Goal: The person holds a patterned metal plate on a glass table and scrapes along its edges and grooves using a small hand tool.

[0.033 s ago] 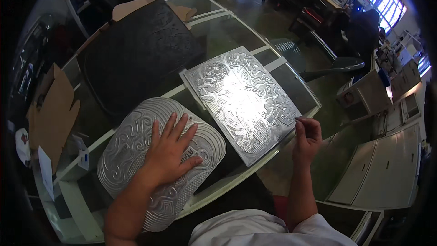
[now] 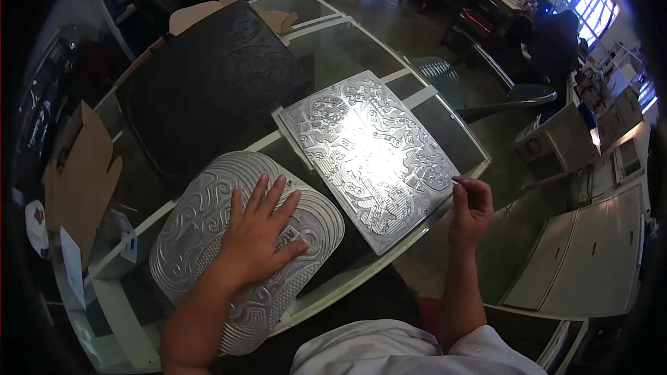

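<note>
My left hand lies flat with its fingers spread on a rounded silver metal plate engraved with swirls and ridges. The palm and forearm cover part of that plate. To its right is a rectangular silver metal plate with a dense raised pattern, its middle washed out by glare. Just off that plate's near right corner, my right hand is closed in a pinch. Something small and thin seems to show at the fingertips, too small to name.
The plates rest on a glass-topped table with a pale frame. Behind them lies a large black embossed mat. Brown cardboard stands at the left. A dark green chair is beyond the right edge, with pale cabinets further right.
</note>
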{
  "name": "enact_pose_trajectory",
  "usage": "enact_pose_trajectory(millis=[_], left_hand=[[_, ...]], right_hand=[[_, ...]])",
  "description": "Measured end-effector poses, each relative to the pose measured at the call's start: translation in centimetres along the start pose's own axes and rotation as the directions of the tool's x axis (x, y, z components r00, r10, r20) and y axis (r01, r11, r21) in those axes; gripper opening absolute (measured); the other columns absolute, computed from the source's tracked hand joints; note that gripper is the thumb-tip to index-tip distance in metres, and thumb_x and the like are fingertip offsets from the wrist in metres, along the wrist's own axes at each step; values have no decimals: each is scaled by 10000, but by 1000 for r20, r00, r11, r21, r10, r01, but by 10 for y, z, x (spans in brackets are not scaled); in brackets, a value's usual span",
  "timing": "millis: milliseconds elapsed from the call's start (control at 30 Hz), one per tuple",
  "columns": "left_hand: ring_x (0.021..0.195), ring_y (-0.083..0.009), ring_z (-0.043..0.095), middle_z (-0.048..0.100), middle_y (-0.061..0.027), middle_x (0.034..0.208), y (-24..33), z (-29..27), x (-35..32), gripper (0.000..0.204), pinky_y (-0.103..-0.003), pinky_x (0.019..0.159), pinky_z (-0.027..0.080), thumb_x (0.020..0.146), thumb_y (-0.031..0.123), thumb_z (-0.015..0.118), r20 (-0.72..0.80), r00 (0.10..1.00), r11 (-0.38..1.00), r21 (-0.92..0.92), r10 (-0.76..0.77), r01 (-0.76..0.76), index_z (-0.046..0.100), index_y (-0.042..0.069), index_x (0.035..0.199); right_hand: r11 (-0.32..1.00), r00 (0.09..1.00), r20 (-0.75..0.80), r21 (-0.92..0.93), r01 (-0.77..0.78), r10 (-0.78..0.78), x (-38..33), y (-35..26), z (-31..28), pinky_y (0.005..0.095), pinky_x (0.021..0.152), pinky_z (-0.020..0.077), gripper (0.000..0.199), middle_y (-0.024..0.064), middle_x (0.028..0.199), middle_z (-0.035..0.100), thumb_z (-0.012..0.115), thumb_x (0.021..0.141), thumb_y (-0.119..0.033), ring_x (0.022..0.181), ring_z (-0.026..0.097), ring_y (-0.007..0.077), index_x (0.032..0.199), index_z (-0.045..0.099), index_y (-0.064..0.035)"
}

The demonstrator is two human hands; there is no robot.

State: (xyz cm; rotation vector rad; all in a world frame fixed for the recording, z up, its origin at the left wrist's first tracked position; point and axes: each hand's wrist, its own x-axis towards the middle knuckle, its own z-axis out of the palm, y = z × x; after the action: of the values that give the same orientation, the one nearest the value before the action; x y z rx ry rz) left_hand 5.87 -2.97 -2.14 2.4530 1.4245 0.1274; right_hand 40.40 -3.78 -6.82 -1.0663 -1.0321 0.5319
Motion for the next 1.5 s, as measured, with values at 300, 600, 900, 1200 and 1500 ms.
enact_pose_trajectory(millis=[300,600,900,1200,1500], left_hand=[[1461,-403,157,246,-180,1565,1,-4,0,833,-617,1144,29,828,613,592,59,998,1000,-5,-27,27,405,88,1448],[1458,-425,153,249,-198,1561,1,-7,0,849,-627,1136,14,811,622,605,114,992,998,20,-54,52,420,74,1433],[1439,-466,167,255,-208,1552,-4,-4,-3,849,-698,1090,39,788,632,632,114,993,999,15,-37,36,427,120,1434],[1427,-473,196,273,-209,1544,-3,-5,0,838,-699,1090,35,782,607,659,121,992,999,-6,-37,38,432,128,1431],[1423,-474,201,283,-219,1534,-4,-5,-2,797,-685,1099,30,806,601,639,97,995,998,-44,-34,38,455,103,1401]], right_hand=[[982,998,20,-180,61,-58,8,23,2,252,808,473,156,64,999,643,625,880,50,897,590,106,1021,607,-13],[991,990,-101,-100,93,-103,-4,26,16,239,735,470,243,92,944,623,646,844,77,828,591,128,1074,592,16],[970,986,-8,-184,161,-165,-4,27,8,257,706,480,264,123,908,647,680,827,56,790,603,155,1082,616,26],[892,962,128,-362,270,-240,3,23,1,323,739,481,255,125,887,678,704,781,56,776,630,228,1018,628,0],[960,982,34,-208,189,-186,4,22,11,313,775,499,156,145,904,667,654,845,47,824,633,216,973,592,-17]])
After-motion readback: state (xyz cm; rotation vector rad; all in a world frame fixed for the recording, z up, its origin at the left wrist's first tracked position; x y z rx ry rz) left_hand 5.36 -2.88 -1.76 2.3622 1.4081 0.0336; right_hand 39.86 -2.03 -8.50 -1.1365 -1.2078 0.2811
